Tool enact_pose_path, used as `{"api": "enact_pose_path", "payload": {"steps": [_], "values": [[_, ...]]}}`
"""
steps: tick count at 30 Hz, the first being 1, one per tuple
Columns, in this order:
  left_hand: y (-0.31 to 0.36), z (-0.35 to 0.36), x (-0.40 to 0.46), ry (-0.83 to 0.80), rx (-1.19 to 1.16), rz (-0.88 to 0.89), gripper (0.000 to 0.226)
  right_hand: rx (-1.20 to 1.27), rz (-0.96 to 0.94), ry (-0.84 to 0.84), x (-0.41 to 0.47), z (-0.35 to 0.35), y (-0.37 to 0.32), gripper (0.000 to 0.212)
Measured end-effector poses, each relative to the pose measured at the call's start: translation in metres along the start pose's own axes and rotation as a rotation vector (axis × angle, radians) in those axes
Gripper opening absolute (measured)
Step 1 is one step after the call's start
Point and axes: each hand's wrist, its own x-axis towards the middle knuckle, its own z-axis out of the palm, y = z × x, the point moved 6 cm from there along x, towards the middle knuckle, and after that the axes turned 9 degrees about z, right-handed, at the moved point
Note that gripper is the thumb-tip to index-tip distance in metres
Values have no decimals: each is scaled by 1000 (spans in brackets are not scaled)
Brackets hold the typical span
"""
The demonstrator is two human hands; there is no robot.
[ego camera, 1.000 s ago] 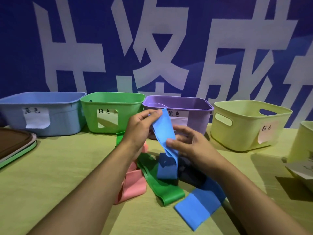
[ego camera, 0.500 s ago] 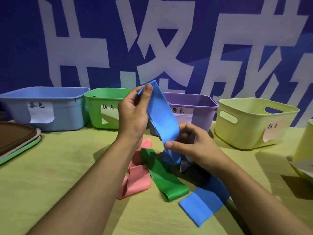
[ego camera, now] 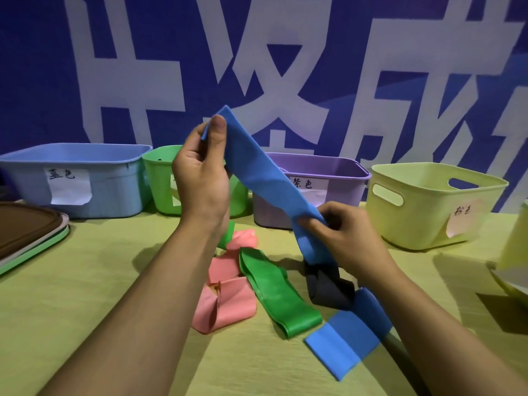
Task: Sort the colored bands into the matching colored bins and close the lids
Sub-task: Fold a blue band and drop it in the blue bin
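1. Pale-blue plastic bin (ego camera: 85,181) sits at ten o'clock, open and labelled.
2. Blue flat rubber band (ego camera: 257,172), limp and stretchy, hangs at twelve o'clock.
3. My left hand (ego camera: 200,178) pinches its top end.
4. My right hand (ego camera: 343,232) grasps mid-length; I'd bunch it there.

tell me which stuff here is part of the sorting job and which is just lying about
Job: blue band held by left hand and right hand; pink band, green band, dark band; blue bin, green bin, purple bin; stacked lids.

Lying about: printed backdrop.
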Motion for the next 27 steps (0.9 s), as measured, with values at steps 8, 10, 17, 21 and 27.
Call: {"api": "enact_pose_path", "payload": {"steps": [8, 10, 17, 21, 27], "values": [[-8, -19, 19, 97, -42, 4, 19, 567, 296, -563, -32, 23, -28, 26], [-10, -16, 15, 69, -9, 6, 18, 515, 360, -808, -45, 32, -27, 39], [-15, 2, -5, -76, 89, -18, 17, 191, 330, -1078, -68, 36, -32, 37], [-26, 7, -10, -156, 124, -26, 15, 46, 247, -966, -61, 37, -35, 25], [-32, 12, -15, -205, 170, -20, 18, -386, 110, -771, -50, 29, -36, 28]]}}
